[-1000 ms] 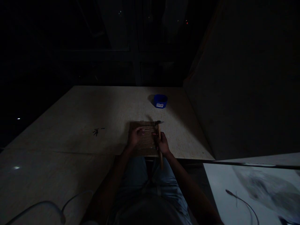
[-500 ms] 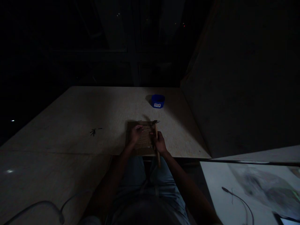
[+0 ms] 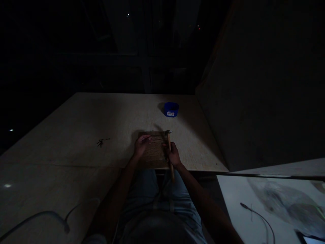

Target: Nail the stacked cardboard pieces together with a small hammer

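Note:
A brown, corrugated-looking cardboard piece lies at the table's front edge, with thin dark lines near its top. My right hand is closed round the wooden handle of a hammer. The hammer stands along the cardboard's right side, its metal head toward the far side and its handle end past the table edge. My left hand is over the cardboard's upper left, thumb and fingers pinched together. What sits between those fingertips is too dark to make out. Several small dark nail-like pieces lie to the left.
A blue plastic bin with a white label stands farther back on the pale table. A dark panel rises on the right. A grey cable lies at lower left; another cable crosses a white surface at lower right.
My left hand has moved left and slightly up across the cardboard, uncovering more of its middle. My right hand and the hammer have stayed nearly in place.

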`<state>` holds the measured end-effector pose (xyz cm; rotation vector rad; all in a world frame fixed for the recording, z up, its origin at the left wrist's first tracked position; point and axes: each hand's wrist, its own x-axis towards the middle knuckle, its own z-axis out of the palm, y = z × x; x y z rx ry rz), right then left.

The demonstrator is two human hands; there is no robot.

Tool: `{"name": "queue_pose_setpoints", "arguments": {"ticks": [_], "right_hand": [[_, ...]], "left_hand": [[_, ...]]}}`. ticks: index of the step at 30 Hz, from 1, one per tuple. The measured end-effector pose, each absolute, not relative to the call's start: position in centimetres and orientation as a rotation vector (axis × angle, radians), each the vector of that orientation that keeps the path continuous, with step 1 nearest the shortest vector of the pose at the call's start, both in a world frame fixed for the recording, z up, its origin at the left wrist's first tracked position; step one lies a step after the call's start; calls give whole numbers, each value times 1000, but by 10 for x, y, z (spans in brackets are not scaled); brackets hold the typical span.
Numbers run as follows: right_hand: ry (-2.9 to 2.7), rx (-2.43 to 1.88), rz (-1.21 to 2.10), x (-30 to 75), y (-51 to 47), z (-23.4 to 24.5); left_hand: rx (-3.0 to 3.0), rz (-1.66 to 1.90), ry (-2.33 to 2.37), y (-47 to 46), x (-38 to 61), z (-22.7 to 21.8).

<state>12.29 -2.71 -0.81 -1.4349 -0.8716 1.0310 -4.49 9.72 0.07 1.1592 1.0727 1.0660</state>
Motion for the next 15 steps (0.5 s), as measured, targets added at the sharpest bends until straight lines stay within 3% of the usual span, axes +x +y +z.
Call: {"name": "queue_pose_setpoints", "arguments": {"ticks": [15], "right_hand": [[-547,-1206,1039,141,-49,-3]], "left_hand": [[1533,1067,1090,75,-71,21]]}}
